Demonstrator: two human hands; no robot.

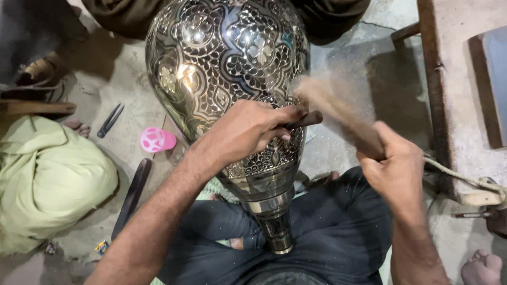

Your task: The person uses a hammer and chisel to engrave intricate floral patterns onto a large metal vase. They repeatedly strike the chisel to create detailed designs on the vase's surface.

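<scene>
Dusty concrete floor (343, 68), pink cup (157, 140), green cloth (47, 179), engraved metal vase (227, 68)

light: bright, from above | glare: hot spots on the engraved metal vase (227, 68) | shadows: soft, dark in the upper left corner | blur: wooden mallet (338, 113) smeared by motion | focus: otherwise sharp | edges: slightly stretched

1 small blue-yellow packet (102, 247) lies on the floor (132, 84).

A pink cup (157, 140), dark pliers (110, 120) and a pale green cloth bundle (50, 179) lie on the floor.
</scene>
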